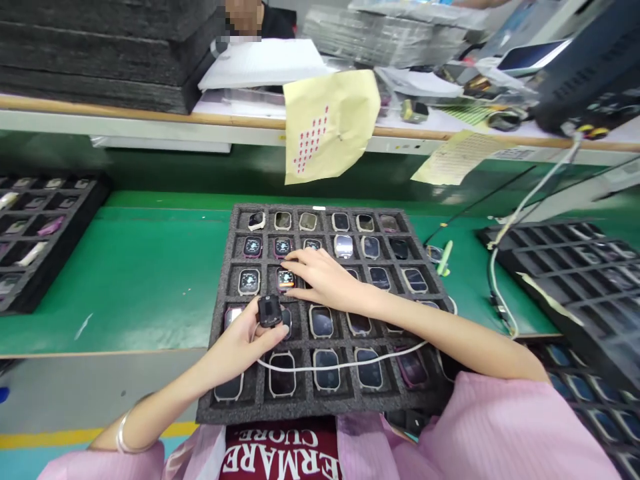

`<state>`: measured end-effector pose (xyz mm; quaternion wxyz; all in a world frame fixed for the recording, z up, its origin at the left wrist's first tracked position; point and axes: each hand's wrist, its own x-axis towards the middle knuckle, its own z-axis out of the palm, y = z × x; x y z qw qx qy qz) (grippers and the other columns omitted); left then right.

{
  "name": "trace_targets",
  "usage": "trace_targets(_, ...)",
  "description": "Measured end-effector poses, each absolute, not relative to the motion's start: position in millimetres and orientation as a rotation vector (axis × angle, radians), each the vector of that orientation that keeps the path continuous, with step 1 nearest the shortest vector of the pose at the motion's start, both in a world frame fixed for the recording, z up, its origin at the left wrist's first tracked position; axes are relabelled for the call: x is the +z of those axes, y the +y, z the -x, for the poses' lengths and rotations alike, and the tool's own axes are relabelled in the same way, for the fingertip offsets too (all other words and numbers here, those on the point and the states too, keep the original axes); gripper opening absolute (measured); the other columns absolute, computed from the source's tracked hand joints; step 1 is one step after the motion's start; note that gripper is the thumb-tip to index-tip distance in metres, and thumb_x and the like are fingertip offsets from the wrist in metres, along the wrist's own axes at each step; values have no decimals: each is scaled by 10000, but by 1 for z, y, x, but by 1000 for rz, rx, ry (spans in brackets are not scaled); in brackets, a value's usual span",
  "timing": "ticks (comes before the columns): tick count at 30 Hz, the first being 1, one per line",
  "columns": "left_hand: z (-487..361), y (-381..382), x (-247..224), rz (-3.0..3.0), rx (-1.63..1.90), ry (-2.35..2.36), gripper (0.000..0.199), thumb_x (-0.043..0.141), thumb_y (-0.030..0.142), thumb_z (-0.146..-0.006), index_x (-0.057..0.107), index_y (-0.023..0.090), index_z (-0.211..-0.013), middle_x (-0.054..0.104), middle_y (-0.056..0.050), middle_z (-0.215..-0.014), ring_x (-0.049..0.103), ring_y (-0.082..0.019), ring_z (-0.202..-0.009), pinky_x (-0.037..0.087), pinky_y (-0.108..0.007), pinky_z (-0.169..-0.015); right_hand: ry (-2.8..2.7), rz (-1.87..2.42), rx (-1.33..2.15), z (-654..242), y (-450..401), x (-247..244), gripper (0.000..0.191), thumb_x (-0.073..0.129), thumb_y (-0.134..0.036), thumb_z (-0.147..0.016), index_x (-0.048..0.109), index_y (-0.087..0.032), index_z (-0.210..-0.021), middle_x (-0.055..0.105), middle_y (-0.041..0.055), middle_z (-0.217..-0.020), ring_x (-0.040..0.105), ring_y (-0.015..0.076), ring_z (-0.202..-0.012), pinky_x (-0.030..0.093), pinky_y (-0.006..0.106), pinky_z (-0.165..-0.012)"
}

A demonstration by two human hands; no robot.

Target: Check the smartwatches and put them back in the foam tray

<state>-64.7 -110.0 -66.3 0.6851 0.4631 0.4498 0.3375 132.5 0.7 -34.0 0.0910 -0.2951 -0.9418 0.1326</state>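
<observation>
A black foam tray (pixel 218 373) divided into compartments lies before me, with a smartwatch face in most of them. My left hand (pixel 250 337) is closed around a small black square device (pixel 270 311) above the tray's left side. My right hand (pixel 325 277) reaches across the tray. Its thumb and fingertips are at the edges of a smartwatch (pixel 286 280) with a lit, partly orange screen, sitting in its compartment. To its left is another lit smartwatch (pixel 249 282). A white cable (pixel 345 365) runs across the tray from below my left hand; its end is hidden.
More foam trays stand at the left (pixel 55 227) and right (pixel 590 293) on the green table (pixel 150 267). A shelf (pixel 250 123) above holds stacked black foam (pixel 100 53) and bagged items. Yellow paper (pixel 330 127) hangs from its edge. A person (pixel 277 20) is behind it.
</observation>
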Motion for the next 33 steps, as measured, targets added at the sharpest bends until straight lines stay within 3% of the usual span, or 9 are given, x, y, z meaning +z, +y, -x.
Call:
trace_targets(2, 64, -111, -63, -1038, 745, 1032, 416, 635, 370, -855, 492, 196, -1205, 627, -38, -978, 487, -81, -591, 393, -192, -517, -2871, 871, 325, -144, 0, -27, 341, 704, -318, -842, 642, -112, -1106, 569, 176, -1231, 557, 319, -1102, 475, 476, -874)
trace_targets(5, 61, -113, -53, -1022, 714, 1079, 379, 667, 401, -823, 554, 185, -1113, 583, 28, -688, 321, -59, -433, 250, -200, -402, -2936, 956, 240, -161, -2, -16, 240, 712, -298, -831, 675, -117, -984, 577, 154, -1184, 574, 305, -1056, 475, 458, -857)
trace_targets(9, 47, -112, -44, -992, 715, 1145, 419, 732, 436, -743, 599, 190, -1055, 447, 77, -495, 263, -67, -387, 182, -211, -376, -3040, 971, 208, -172, -7, -21, 325, 732, -397, -806, 650, -120, -955, 567, 138, -1159, 579, 275, -1011, 494, 388, -773)
trace_targets(13, 26, -105, -46, -1026, 679, 1128, 414, 717, 482, -729, 612, 179, -991, 395, 82, -491, 300, -75, -414, 217, -187, -395, -3033, 945, 122, -178, -8, -31, 323, 683, -435, -841, 635, -126, -920, 570, 124, -1157, 575, 263, -1005, 484, 377, -775)
trace_targets(16, 19, -103, -50, -1031, 648, 1115, 440, 733, 500, -703, 617, 160, -955, 448, 64, -530, 306, -72, -428, 218, -186, -403, -2858, 1037, 279, -184, -11, -23, 299, 700, -410, -821, 634, -127, -891, 590, 117, -1160, 602, 239, -987, 487, 356, -809)
trace_targets(19, 20, -103, -52, -997, 650, 1093, 478, 759, 469, -692, 602, 151, -1012, 606, 4, -707, 330, -61, -447, 262, -194, -416, -2621, 966, 535, -185, -20, -8, 337, 707, -429, -805, 621, -132, -939, 626, 98, -1108, 619, 193, -953, 495, 294, -818)
trace_targets(22, 23, -101, -53, -949, 712, 1018, 504, 805, 379, -666, 585, 157, -1062, 644, -29, -876, 445, -79, -552, 365, -205, -504, -2613, 771, 648, -180, -33, -4, 345, 715, -378, -792, 610, -122, -998, 656, 90, -1030, 623, 196, -949, 494, 296, -839)
trace_targets(27, 26, -93, -60, -960, 706, 936, 422, 716, 413, -780, 514, 151, -1042, 477, 74, -594, 413, -73, -478, 321, -204, -479, -2660, 761, 528, -166, -49, -26, 314, 687, -292, -810, 601, -111, -1052, 675, 128, -1024, 638, 250, -945, 487, 394, -847)
trace_targets(33, 28, -91, -64, -1055, 722, 903, 458, 632, 435, -848, 448, 139, -1144, 451, 88, -574, 418, -70, -473, 326, -197, -474, -2603, 686, 398, -162, -48, -32, 328, 634, -171, -826, 578, -77, -1136, 686, 155, -1050, 647, 255, -932, 491, 417, -823)
